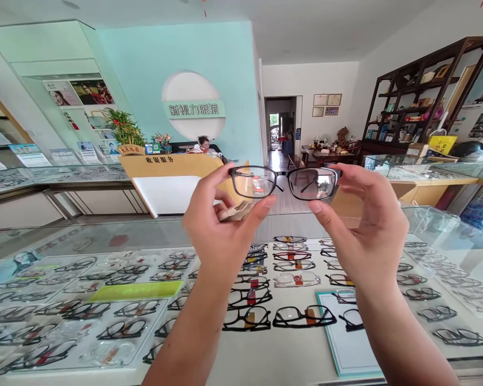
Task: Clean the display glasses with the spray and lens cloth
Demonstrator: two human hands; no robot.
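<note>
A pair of black-framed eyeglasses (282, 173) is held up level over the glass display case, lenses facing me. My left hand (221, 230) pinches the left end of the frame, with the thumb below the lens. A crumpled pale cloth-like piece (235, 212) is tucked in that hand's curled fingers. At the other end, my right hand (372, 230) grips the frame by its corner, its thumb under the right lens. The right lens looks darker than the left one. Reddish patches show in both lenses; I cannot tell whether they lie on the lenses or behind.
Below my hands, the glass display case (293, 356) holds rows of eyeglasses (305, 316), a yellow-green strip (137, 291) and a teal-edged white board (348, 343). Beyond stands a reception counter (165, 187), with a person (204, 143) seated behind it. Dark shelves (410, 102) stand at the right.
</note>
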